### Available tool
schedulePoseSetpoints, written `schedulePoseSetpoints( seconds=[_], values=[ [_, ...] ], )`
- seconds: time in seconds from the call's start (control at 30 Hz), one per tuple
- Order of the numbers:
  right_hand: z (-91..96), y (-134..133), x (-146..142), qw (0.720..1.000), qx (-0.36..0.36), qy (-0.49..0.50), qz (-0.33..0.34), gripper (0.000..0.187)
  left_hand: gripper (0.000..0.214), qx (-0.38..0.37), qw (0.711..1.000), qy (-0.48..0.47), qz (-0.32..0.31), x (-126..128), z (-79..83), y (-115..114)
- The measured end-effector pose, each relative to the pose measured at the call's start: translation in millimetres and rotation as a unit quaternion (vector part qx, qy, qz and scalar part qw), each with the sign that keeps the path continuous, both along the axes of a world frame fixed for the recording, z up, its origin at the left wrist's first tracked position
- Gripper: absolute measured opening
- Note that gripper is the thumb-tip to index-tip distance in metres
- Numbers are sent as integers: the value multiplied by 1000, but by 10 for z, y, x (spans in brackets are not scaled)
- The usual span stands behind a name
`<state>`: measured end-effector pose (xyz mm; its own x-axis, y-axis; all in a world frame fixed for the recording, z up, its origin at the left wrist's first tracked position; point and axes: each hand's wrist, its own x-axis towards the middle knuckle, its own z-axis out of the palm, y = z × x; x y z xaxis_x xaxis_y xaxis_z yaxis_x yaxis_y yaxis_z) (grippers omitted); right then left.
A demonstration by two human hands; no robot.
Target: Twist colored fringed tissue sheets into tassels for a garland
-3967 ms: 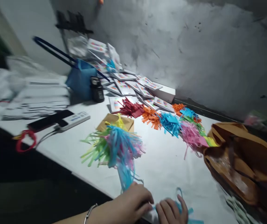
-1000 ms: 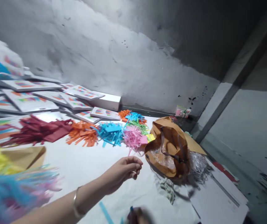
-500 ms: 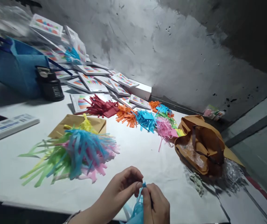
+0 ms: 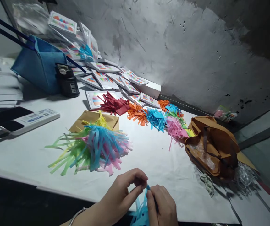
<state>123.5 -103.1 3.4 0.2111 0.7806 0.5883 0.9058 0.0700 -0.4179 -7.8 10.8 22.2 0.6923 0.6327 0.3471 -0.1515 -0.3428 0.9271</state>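
Observation:
Near the table's front edge, my right hand is closed around a blue tissue-paper tassel, thumb pressed on its twisted top. My left hand curls in from the other side, thumb and fingertips pinched at that same twisted tip. The tassel's loose strips hang below the hands and run out of the frame's bottom. Left of the hands lies a fanned pile of tassels in blue, pink, green and yellow, partly over a brown paper envelope.
Bundled tassels in dark red, orange, blue and pink form a row across the table. Behind are many printed packs. A brown bag stands right; a blue bag, black jar and power bank sit left.
The view has swung left, so the table's things appear further right, with more of the phone and paper stack showing. Both hands keep about the same pose at the blue tassel's tip.

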Motion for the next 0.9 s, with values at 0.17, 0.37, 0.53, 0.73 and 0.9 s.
schedulePoseSetpoints(
  seconds=[0.17,0.37,0.53,0.73,0.9],
  values=[
    [52,-58,94,997,-33,-51,48,20,21,79,995,46,-39,-75,13,7],
    [14,-126,114,997,-46,16,56,23,19,56,991,83,-85,-96,50,1],
    [-65,-133,108,994,-45,69,65,25,15,29,990,98,-99,-59,68,-6],
    [-78,-134,162,989,-52,117,79,32,13,-40,988,98,-114,-5,-8,0],
    [-94,-128,149,984,-48,164,50,25,10,-28,993,91,-62,45,-103,2]
  ],
)
